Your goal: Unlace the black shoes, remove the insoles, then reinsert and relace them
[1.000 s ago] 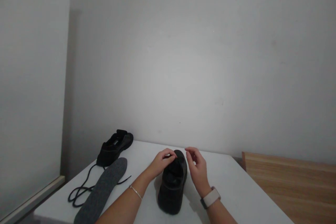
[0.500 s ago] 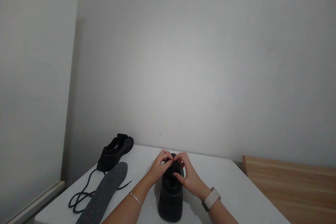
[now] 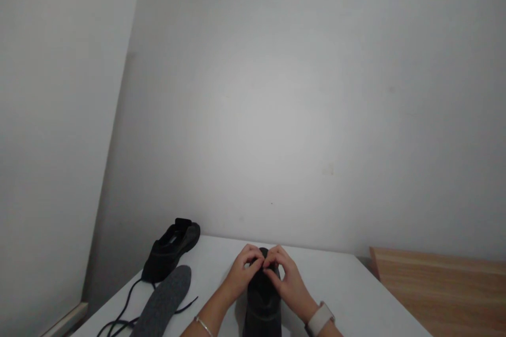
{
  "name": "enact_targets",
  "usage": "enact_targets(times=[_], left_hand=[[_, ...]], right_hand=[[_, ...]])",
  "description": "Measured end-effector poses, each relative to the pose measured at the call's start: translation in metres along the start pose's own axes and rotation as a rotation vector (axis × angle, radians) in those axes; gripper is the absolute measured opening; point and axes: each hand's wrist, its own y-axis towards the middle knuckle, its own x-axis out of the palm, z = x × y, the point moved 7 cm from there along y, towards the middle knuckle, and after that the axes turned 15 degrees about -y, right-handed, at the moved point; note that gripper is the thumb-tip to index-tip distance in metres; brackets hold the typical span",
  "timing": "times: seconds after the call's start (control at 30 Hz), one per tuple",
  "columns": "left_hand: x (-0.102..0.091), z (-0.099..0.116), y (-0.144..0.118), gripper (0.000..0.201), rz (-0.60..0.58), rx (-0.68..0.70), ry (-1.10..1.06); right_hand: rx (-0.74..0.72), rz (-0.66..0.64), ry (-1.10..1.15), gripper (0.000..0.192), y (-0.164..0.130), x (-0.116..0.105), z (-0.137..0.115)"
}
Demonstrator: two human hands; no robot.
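Black shoe (image 3: 263, 300) stands on the white surface (image 3: 348, 295) right in front of me, toe pointing away. My left hand (image 3: 241, 274) and right hand (image 3: 286, 281) meet at its far end, fingers curled narrow and pinching something there; what they pinch I cannot tell. Off to my left lie the other shoe (image 3: 169, 250), a grey insole (image 3: 164, 303) and a loose lace (image 3: 122, 310), so that shoe looks unfinished, its lace and insole out.

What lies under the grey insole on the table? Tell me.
The white table and part of a black shoelace emerging either side of the grey insole; the covered stretch is hidden.
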Motion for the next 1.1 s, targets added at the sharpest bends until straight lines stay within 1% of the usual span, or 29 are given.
enact_targets(times=[0.03,0.07,0.23,0.33,0.6,0.7,0.97,1.1], left_hand=[[0.000,0.001,0.000,0.020,-0.001,0.000,-0.002],[0.001,0.003,0.001,0.021,-0.004,-0.004,-0.001],[0.002,0.002,0.000,0.022,-0.060,-0.051,-0.008],[0.002,-0.001,-0.001,0.019,-0.084,-0.061,-0.036],[0.001,-0.010,0.002,0.019,-0.072,-0.062,-0.056],[0.000,-0.013,0.002,0.019,-0.062,-0.082,-0.076],[0.003,-0.003,0.001,0.021,-0.066,-0.110,-0.069],[0.004,-0.003,0.002,0.022,-0.064,-0.119,-0.086]], right_hand=[[0.023,0.024,0.012,0.002,0.000,-0.001,0.004],[0.051,0.045,0.027,0.003,0.000,-0.003,0.010],[0.210,0.111,0.188,0.017,-0.003,-0.001,0.039],[0.268,0.118,0.294,0.021,-0.005,0.002,0.049],[0.368,0.140,0.405,0.024,-0.007,0.005,0.059],[0.393,0.156,0.454,0.024,-0.009,0.006,0.061],[0.421,0.159,0.594,0.025,-0.011,0.014,0.069],[0.439,0.167,0.691,0.027,-0.010,0.012,0.068]])
